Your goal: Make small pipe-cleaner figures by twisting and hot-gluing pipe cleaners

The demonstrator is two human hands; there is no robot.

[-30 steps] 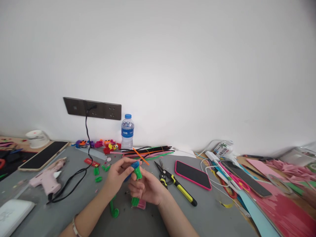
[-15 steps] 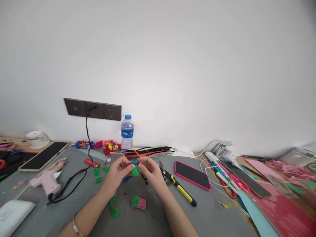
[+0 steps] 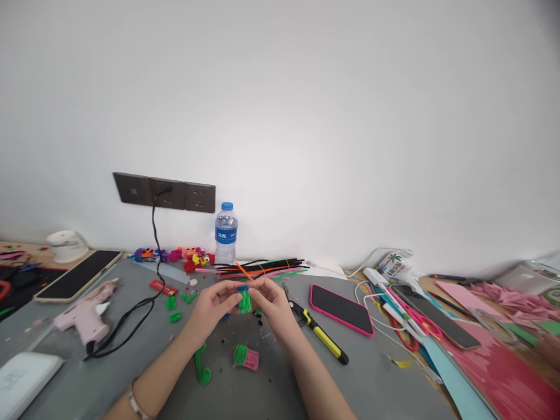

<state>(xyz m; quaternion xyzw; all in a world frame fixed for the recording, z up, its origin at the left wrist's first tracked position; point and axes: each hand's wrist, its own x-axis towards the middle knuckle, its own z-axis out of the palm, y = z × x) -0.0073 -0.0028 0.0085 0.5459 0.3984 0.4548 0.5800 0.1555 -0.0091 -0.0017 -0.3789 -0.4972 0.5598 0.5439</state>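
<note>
Between my two hands, above the grey mat, is a small green and blue bundle of pipe cleaners [image 3: 245, 302]. My left hand [image 3: 219, 304] pinches it from the left, and my right hand [image 3: 268, 298] closes on its right side. Fingers hide part of the bundle. On the mat below lies a green and pink pipe-cleaner piece [image 3: 246, 357]. A green pipe-cleaner strip with a coiled end [image 3: 202, 367] rests by my left forearm. Small green coiled pieces [image 3: 175, 317] lie left of my left hand.
Yellow-black pliers [image 3: 324, 335] and a pink-cased phone [image 3: 341, 310] lie to the right. Behind my hands are loose pipe cleaners [image 3: 280, 266] and a water bottle [image 3: 226, 233]. A pink glue gun [image 3: 85, 315] trails a black cord on the left. Another person's hand [image 3: 549, 350] shows far right.
My hands have shifted slightly to the right with the bundle, and its green side now shows more upright between my fingers. The things on the mat stay in place.
</note>
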